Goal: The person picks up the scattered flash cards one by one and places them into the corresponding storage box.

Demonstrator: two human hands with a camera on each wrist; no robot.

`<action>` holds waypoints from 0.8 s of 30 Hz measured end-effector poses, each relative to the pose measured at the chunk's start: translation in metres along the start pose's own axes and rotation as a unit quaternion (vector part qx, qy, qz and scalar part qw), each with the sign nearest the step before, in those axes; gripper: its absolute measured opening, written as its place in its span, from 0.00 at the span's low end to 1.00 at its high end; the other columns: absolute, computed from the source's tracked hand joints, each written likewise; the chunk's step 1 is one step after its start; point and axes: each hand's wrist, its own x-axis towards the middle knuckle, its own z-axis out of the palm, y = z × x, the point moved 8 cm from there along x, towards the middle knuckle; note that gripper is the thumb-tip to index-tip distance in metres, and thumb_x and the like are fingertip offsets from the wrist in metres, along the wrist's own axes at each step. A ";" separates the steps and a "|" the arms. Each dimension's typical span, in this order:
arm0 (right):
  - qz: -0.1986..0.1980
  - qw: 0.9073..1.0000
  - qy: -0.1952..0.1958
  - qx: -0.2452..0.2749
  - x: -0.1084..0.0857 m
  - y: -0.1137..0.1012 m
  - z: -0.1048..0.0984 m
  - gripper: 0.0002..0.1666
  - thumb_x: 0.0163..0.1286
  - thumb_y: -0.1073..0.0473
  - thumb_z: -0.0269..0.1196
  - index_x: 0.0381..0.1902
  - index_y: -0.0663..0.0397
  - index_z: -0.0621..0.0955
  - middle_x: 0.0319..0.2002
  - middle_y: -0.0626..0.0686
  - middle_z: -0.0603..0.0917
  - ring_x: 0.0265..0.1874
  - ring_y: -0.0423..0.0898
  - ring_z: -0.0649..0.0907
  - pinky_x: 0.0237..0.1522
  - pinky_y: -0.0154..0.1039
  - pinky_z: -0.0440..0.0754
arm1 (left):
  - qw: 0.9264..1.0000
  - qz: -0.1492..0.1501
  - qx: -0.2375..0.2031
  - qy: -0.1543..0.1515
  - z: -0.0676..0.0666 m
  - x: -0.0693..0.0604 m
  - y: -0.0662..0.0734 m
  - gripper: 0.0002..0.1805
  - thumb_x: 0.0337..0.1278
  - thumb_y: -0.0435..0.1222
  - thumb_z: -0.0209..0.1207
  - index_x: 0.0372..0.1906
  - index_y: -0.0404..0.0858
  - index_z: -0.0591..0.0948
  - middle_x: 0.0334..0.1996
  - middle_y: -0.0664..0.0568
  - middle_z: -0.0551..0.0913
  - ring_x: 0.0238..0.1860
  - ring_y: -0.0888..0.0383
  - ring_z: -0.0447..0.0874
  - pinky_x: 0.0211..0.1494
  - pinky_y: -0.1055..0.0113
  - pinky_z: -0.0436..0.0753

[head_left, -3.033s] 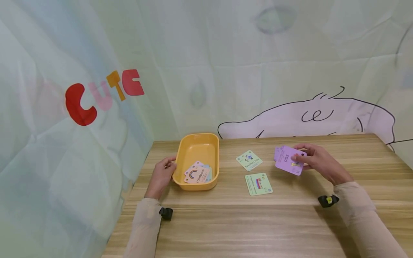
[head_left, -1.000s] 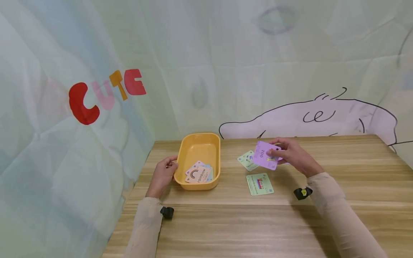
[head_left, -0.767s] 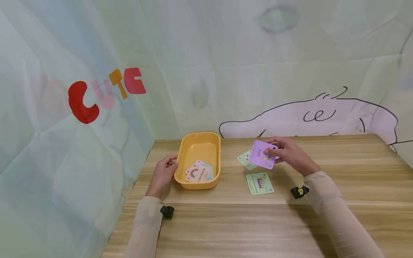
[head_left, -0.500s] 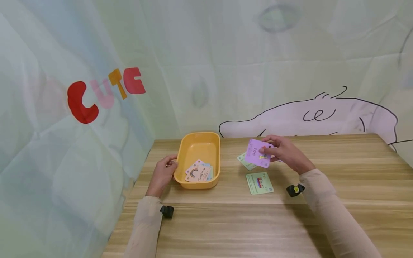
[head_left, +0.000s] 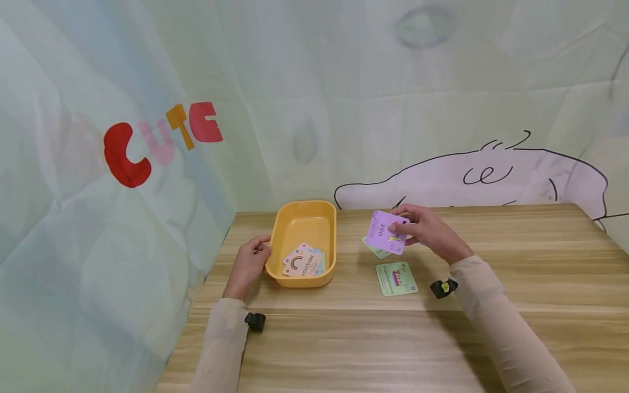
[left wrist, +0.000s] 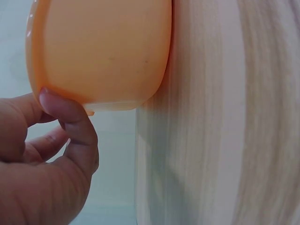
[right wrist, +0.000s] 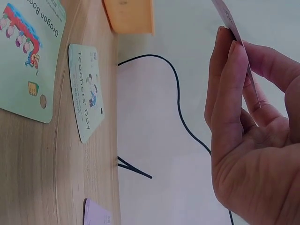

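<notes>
In the head view my left hand [head_left: 248, 267] pinches the left rim of a yellow tray [head_left: 301, 210]; the left wrist view shows thumb and fingers at the rim. Several cards lie in the tray, a rainbow card [head_left: 303, 263] on top. My right hand [head_left: 432, 232] holds a purple zoo card [head_left: 381, 233] between thumb and fingers, raised above the table. It partly covers the green Teachers' Day card [head_left: 372, 250], seen whole in the right wrist view. Nearer lies the green Dragon Boat Festival card [head_left: 396, 279]. Another purple card [right wrist: 96, 213] lies on the table in the right wrist view.
The wood-grain table [head_left: 344, 349] meets a printed fabric backdrop [head_left: 304, 98] at its far edge. Another fabric wall with coloured letters [head_left: 129, 155] runs along the left side. A small black device [head_left: 444, 288] sits at each wrist.
My right hand has carried the zoo card leftward, from the right of the green cards to above the Teachers' Day card. The left hand and tray have stayed in place.
</notes>
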 end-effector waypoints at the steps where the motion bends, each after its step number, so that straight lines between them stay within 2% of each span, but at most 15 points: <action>1: 0.000 1.000 0.000 -0.001 0.000 0.000 0.000 0.23 0.71 0.60 0.67 0.60 0.60 0.76 0.50 0.62 0.82 0.42 0.52 0.86 0.42 0.43 0.87 | 1.000 0.000 0.000 0.000 0.000 0.000 0.000 0.21 0.74 0.35 0.52 0.67 0.39 0.77 0.41 0.45 0.73 0.33 0.51 0.76 0.30 0.70 0.79; 24: -0.002 1.000 -0.003 -0.003 -0.001 0.002 0.002 0.24 0.72 0.59 0.66 0.61 0.60 0.75 0.50 0.62 0.82 0.42 0.51 0.87 0.42 0.43 0.87 | 1.000 0.000 -0.002 0.000 -0.001 -0.001 0.000 0.20 0.74 0.35 0.52 0.66 0.39 0.77 0.41 0.45 0.74 0.31 0.53 0.74 0.30 0.70 0.78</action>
